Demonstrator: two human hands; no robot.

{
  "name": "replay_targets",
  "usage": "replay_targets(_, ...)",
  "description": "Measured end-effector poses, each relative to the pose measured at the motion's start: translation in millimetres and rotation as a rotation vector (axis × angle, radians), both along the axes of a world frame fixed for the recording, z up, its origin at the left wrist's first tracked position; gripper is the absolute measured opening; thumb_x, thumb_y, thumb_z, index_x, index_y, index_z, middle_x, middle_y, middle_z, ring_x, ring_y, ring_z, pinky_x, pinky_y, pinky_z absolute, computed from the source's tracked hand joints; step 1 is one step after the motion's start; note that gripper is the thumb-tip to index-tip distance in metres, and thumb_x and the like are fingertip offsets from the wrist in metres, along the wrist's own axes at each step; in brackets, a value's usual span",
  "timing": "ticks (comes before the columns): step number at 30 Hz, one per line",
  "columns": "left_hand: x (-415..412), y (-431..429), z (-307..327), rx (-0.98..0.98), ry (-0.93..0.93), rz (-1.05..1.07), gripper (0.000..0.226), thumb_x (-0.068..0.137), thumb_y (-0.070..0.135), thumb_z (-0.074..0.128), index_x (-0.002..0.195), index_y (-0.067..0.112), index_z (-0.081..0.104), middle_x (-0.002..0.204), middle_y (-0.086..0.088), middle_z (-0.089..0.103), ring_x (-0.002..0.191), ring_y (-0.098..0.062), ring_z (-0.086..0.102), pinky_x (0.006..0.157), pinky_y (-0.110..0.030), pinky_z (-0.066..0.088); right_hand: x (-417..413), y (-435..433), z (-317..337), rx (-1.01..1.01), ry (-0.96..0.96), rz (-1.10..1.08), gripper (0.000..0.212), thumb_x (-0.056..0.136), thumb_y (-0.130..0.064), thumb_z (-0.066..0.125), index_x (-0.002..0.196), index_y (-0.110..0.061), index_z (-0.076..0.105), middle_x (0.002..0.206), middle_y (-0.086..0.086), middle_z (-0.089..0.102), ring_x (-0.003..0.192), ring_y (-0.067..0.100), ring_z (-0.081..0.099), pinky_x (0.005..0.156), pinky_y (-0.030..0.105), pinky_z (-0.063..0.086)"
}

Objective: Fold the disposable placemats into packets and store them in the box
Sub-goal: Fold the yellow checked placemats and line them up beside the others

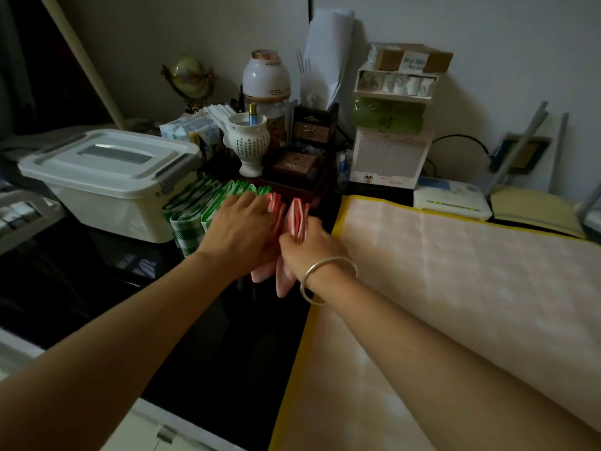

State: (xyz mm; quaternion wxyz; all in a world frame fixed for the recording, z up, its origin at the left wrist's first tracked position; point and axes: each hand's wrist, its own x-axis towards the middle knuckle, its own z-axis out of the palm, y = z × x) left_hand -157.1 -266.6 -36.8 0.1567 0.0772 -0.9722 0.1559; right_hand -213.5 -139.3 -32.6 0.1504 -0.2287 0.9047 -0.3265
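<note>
- The left hand (240,229) lay palm down on a row of folded packets standing on edge on a dark table (97,288).
- Its fingers were nearly straight and a little spread, with the tips resting on the packets' top edges and nothing gripped.
- Green packets (192,209) filled the left part of that row and showed beyond the fingers. A second red packet (275,203) peeked out at the fingertips' right side.
- The right hand (309,244), with a bracelet (325,278) on its wrist, had its fingers curled round a red packet (297,218).
- That packet stood upright in the grip, just right of the row, with its top edge above the knuckles and its lower end below the hand.
- The two hands touched, or nearly so, near the thumbs.
- A white box (107,177) sat just left of the green packets with its lid on.
- An unfolded mat (455,288) with a yellow border lay flat to the right, under the right forearm.
</note>
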Motion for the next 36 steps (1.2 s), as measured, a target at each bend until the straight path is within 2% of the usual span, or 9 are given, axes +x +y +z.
replay_targets(2, 3.5, -12.9, -3.4, 0.030, 0.015, -0.017, 0.030, 0.073, 0.043, 0.070, 0.074, 0.013, 0.065, 0.081, -0.008, 0.058, 0.079, -0.030, 0.055, 0.071, -0.036, 0.041, -7.7, -4.0, -0.5, -0.087, -0.078, 0.007, 0.045, 0.087, -0.043, 0.052, 0.127, -0.025, 0.048, 0.114, 0.004, 0.063, 0.105, 0.030, 0.059, 0.087, 0.035, 0.046)
replay_targets(7, 1.3, -17.7, -9.0, 0.150, 0.105, -0.041, 0.042, 0.080, 0.043, 0.045, 0.061, 0.011, 0.065, 0.073, -0.005, 0.055, 0.075, -0.028, 0.052, 0.062, -0.031, 0.032, -12.6, -27.2, -14.3, -0.275, -0.249, -0.172, 0.051, 0.081, -0.034, 0.058, 0.129, -0.020, 0.048, 0.113, 0.004, 0.064, 0.101, 0.029, 0.061, 0.091, 0.040, 0.050)
replay_targets(11, -2.2, -20.0, -12.3, 0.085, 0.086, 0.012, 0.017, 0.072, 0.027, 0.072, 0.070, 0.010, 0.069, 0.079, -0.007, 0.058, 0.079, -0.031, 0.054, 0.066, -0.034, 0.038, -15.6, -45.0, -20.7, -0.385, -0.285, -0.214, 0.052, 0.081, -0.038, 0.063, 0.129, -0.021, 0.051, 0.116, 0.003, 0.065, 0.104, 0.026, 0.062, 0.091, 0.035, 0.049)
replay_targets(16, 4.0, -21.1, -17.5, 0.150, 0.162, 0.048, 0.035, 0.079, 0.037, 0.047, 0.098, 0.010, 0.059, 0.099, -0.008, 0.057, 0.092, -0.029, 0.054, 0.078, -0.037, 0.041, -17.2, -50.8, -29.0, -0.508, -0.252, -0.275, 0.058, 0.085, -0.035, 0.062, 0.138, -0.022, 0.045, 0.129, 0.002, 0.059, 0.114, 0.025, 0.057, 0.097, 0.036, 0.045)
replay_targets(20, 17.7, -28.3, -22.0, 0.293, 0.208, -0.055, 0.055, 0.089, 0.037, 0.039, 0.136, 0.011, 0.050, 0.137, -0.008, 0.054, 0.122, -0.027, 0.052, 0.100, -0.041, 0.041, -17.7, -55.6, -33.6, -0.590, -0.233, -0.241, 0.055, 0.086, -0.033, 0.061, 0.138, -0.023, 0.047, 0.128, 0.000, 0.060, 0.115, 0.022, 0.058, 0.099, 0.038, 0.045)
replay_targets(26, 23.6, -34.0, -30.1, 0.335, 0.094, -0.080, 0.065, 0.091, 0.036, 0.024, 0.150, 0.013, 0.035, 0.150, -0.008, 0.045, 0.142, -0.021, 0.036, 0.119, -0.042, 0.025, -13.1, -70.2, -40.0, -0.713, -0.300, -0.195, 0.056, 0.086, -0.024, 0.057, 0.141, -0.023, 0.044, 0.129, 0.002, 0.059, 0.113, 0.020, 0.059, 0.099, 0.041, 0.046)
replay_targets(28, 23.4, -36.2, -30.3, 0.317, 0.071, -0.083, 0.070, 0.087, 0.035, 0.024, 0.154, 0.014, 0.027, 0.156, -0.005, 0.034, 0.145, -0.018, 0.028, 0.120, -0.038, 0.020, -15.8, -71.0, -42.8, -0.692, -0.280, -0.157, 0.054, 0.088, -0.027, 0.057, 0.140, -0.025, 0.044, 0.125, 0.000, 0.062, 0.110, 0.020, 0.061, 0.096, 0.036, 0.047)
replay_targets(31, 21.4, -35.7, -33.4, 0.290, 0.034, -0.070, 0.072, 0.086, 0.024, 0.038, 0.155, 0.013, 0.020, 0.160, -0.006, 0.023, 0.147, -0.017, 0.020, 0.121, -0.035, 0.017, -19.7, -65.1, -46.2, -0.528, -0.181, -0.096, 0.055, 0.088, -0.049, 0.055, 0.139, -0.034, 0.041, 0.128, -0.002, 0.059, 0.112, 0.022, 0.059, 0.090, 0.030, 0.045)
replay_targets(36, 21.1, -31.5, -26.8, 0.459, 0.096, -0.116, 0.073, 0.085, 0.036, 0.021, 0.152, 0.011, 0.030, 0.157, -0.008, 0.031, 0.147, -0.018, 0.024, 0.122, -0.038, 0.018, -19.0, -65.5, -45.9, -0.332, -0.197, -0.161, 0.064, 0.086, -0.073, 0.031, 0.145, -0.048, 0.025, 0.141, 0.011, 0.034, 0.129, 0.035, 0.039, 0.110, 0.042, 0.030)
